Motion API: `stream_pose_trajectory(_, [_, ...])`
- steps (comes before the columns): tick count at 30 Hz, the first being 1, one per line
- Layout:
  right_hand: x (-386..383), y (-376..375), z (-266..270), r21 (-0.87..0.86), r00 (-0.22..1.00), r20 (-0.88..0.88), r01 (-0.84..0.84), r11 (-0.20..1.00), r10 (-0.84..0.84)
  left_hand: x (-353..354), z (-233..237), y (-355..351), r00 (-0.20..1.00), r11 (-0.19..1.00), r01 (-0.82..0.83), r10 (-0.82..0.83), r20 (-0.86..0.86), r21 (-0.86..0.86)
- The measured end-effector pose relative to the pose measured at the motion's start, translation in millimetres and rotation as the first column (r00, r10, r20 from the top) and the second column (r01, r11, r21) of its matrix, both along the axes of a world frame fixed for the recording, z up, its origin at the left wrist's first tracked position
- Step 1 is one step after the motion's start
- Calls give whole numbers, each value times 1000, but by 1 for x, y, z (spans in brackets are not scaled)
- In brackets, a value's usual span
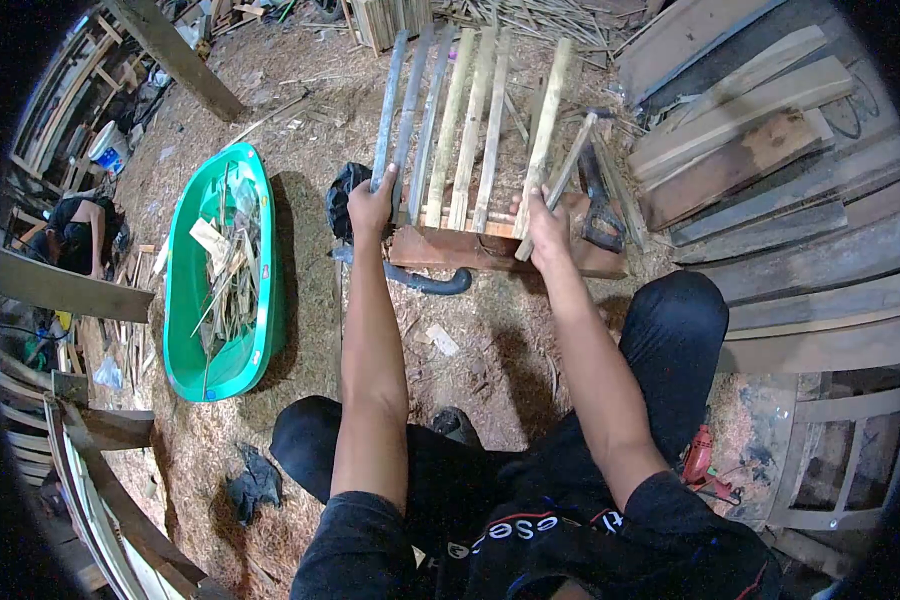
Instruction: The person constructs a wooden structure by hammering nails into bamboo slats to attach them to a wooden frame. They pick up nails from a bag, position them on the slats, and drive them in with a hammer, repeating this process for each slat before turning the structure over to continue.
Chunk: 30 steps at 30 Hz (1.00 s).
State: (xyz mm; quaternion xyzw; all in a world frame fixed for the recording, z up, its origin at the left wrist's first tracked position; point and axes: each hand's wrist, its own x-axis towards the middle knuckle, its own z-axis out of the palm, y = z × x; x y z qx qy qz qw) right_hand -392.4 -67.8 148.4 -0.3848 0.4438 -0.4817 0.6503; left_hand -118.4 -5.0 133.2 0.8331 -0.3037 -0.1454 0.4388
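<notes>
- Slats (470, 130) lie in a row in front of you. Their near ends rest on a wooden block (470, 248) and their far ends fan out over the sawdust. The block probably keeps them raised and level.
- Your left hand (372, 203) is closed round the grey slat (388, 110) at the row's left edge.
- Your right hand (548, 228) grips a pale slat (548, 125) on the right side, low down near the block (a steadying hold, it seems).
- With a hand on each side, you likely keep the row square.
- A green tub (185, 300) of offcuts sits to your left.
- Stacked planks (760, 140) lie to your right, and a red drill (703, 462) is by your right knee.
</notes>
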Motion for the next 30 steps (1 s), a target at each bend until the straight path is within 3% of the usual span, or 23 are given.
stream_pose_trajectory(2, [-6, -32, -43, -82, 984, -176, 18, 996, -32, -8, 5, -1, 996, 996, -92, 92, 20, -2])
stream_pose_trajectory(3, [-15, -32, -41, -189, 926, -360, 43, 981, -110, -13, 4, -1, 992, 990, -123, 124, 25, -65])
stream_pose_trajectory(5, [-32, -26, -23, -405, 697, -651, 17, 914, -301, -17, 3, -4, 980, 980, -189, 192, 51, -54])
stream_pose_trajectory(8, [-44, 40, 26, -476, 789, -542, -5, 880, -289, -16, 5, -13, 972, 973, -229, 227, 67, 27])
stream_pose_trajectory(10, [-48, 80, 34, -193, 747, -664, -155, 969, -12, -13, 6, -19, 973, 971, -222, 216, 82, 83])
stream_pose_trajectory(12, [-58, 108, 20, -79, 696, -715, -178, 981, 69, -12, 9, -22, 976, 973, -215, 210, 63, 90])
stream_pose_trajectory(15, [-66, 132, 15, -209, 851, -525, -144, 967, 13, -13, 2, -22, 970, 963, -226, 208, 125, 150])
stream_pose_trajectory(18, [-73, 136, 11, -365, 842, -538, -191, 911, -39, -12, 1, -22, 968, 964, -231, 213, 133, 134])
stream_pose_trajectory(19, [-76, 136, 8, -178, 716, -694, -264, 948, 69, -13, 3, -19, 970, 966, -222, 206, 127, 131])
stream_pose_trajectory(22, [-62, 137, -2, -300, 691, -716, -170, 939, -103, -22, 10, -7, 976, 975, -194, 181, 120, 110])
stream_pose_trajectory(26, [-27, 87, 44, -334, 851, -526, -186, 924, -19, -36, 15, 15, 975, 972, -220, 219, 27, 85])
stream_pose_trajectory(28, [1, 59, 80, -257, 924, -382, -140, 956, 33, -40, 16, 27, 983, 981, -179, 181, -12, 80])
stream_pose_trajectory(30, [30, 6, 64, -533, 877, -453, -125, 837, -158, -35, 23, 35, 992, 990, -107, 113, -64, 88])
